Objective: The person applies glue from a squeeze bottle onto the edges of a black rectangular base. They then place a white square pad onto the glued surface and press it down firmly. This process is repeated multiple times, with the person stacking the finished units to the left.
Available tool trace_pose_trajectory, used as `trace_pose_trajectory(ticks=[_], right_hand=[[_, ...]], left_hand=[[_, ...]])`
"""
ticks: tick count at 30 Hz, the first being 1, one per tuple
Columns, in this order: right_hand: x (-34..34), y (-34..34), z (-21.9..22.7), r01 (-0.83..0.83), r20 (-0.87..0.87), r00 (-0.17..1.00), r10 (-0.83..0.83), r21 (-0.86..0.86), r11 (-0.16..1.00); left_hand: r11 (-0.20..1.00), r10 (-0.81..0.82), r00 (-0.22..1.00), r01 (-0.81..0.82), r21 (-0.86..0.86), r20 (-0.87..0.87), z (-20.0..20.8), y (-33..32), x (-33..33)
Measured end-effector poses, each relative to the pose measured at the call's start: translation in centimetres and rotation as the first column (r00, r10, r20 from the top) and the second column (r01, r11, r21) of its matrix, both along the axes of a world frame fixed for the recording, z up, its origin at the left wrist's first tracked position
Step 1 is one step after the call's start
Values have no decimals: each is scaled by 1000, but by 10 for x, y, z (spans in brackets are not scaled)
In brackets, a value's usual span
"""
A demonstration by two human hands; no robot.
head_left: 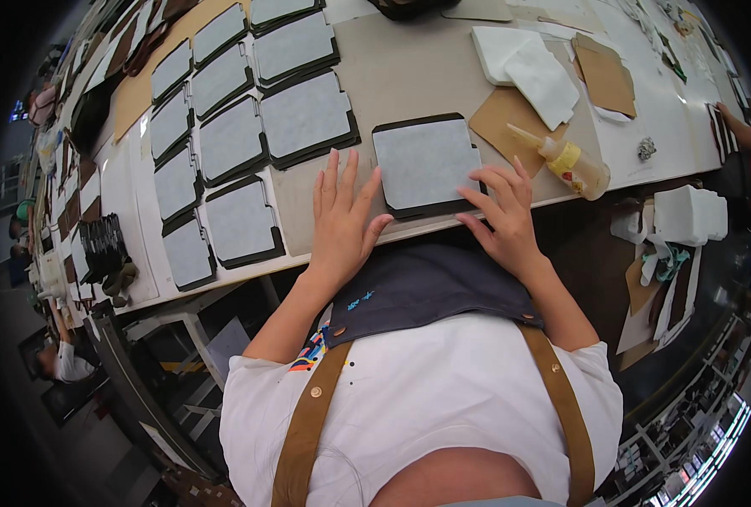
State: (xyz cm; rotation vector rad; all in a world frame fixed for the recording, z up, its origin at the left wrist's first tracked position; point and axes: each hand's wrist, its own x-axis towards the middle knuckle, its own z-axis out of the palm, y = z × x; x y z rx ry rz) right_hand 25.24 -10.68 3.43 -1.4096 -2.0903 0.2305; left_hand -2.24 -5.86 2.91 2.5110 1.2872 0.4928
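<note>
At the counter's (392,68) near edge, the left hand (341,215) spreads wide beside the panel (424,160); the right hand (506,220), fingers apart, has its fingertips over the panel's right edge. Neither grips it. Between them it lies flat, long axis left to right, notched edge facing right. Beyond are a bottle (574,167), nozzle pointing away-left, and white sheets (544,80).

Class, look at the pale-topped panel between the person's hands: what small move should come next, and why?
Probably ease the left hand and right hand inward to grip the panel by its sides. Both hands are open, one at each side of it, and it lies apart from the other panels at left.
</note>
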Motion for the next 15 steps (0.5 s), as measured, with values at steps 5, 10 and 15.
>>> trace_pose_trajectory(ticks=[5, 10, 15], right_hand=[[-7, 25, 10, -123, -4, 992, 123, -113, 986], [-4, 34, 14, -170, -1, 985, 172, -148, 974], [-7, 34, 10, -193, 74, 979, 191, 25, 981]], left_hand=[[999, 46, 998, -46, 1, 53, 4, 4, -3], [997, 76, 986, -76, -7, 148, 6, 2, -10], [893, 300, 817, -58, -447, 493, 0, 3, -8]])
